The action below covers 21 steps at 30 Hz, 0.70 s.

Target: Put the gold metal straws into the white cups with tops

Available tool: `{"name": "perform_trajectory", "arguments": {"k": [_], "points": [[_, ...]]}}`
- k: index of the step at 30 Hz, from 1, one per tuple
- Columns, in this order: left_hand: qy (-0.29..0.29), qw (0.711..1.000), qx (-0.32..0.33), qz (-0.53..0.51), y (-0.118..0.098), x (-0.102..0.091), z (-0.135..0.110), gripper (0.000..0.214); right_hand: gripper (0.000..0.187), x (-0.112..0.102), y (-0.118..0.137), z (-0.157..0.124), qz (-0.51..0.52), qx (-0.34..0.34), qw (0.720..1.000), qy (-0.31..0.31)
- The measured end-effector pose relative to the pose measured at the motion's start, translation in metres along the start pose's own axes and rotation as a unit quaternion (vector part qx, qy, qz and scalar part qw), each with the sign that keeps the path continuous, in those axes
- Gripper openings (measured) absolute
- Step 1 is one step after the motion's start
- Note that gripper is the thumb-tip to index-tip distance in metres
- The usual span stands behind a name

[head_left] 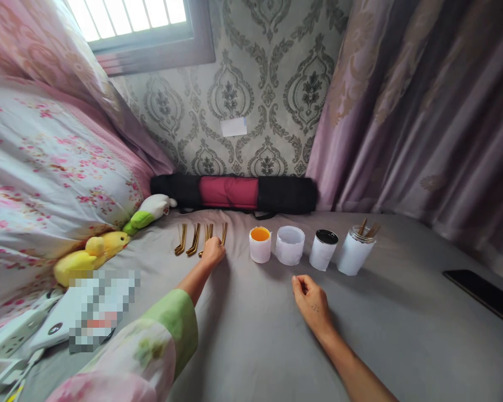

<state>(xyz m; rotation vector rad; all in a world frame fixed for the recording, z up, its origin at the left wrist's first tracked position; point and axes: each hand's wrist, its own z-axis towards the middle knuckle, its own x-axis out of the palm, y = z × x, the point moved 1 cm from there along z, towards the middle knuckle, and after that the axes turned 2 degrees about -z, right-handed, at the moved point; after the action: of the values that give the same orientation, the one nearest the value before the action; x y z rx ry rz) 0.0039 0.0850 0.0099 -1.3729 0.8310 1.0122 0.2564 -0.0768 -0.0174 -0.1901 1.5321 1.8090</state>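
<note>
My left hand (213, 252) reaches forward onto the grey sheet and its fingers close over a gold piece of cutlery (223, 234) in a row of several gold utensils (187, 240). My right hand (310, 301) rests on the sheet with fingers curled loosely, holding nothing I can see, just in front of a row of white cups. From left these are an orange-lined cup (260, 244), an open white cup (290, 245), a black-lidded cup (323, 249) and a glass jar (355, 249) with gold utensils standing in it.
A black and red rolled bag (235, 192) lies against the wallpapered wall. Yellow and green plush toys (92, 254) and a floral quilt (46, 167) sit at left, a power strip (8, 338) at lower left. A dark phone (482, 293) lies at right below curtains.
</note>
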Motion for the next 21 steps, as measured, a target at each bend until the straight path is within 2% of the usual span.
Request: {"name": "perform_trajectory", "arguments": {"k": [21], "points": [[0.002,0.999,-0.040,0.018,-0.0005,0.0045,-0.0050,0.022,0.034,0.0015,-0.0028,-0.0002,-0.003,0.000,1.000,0.005]]}}
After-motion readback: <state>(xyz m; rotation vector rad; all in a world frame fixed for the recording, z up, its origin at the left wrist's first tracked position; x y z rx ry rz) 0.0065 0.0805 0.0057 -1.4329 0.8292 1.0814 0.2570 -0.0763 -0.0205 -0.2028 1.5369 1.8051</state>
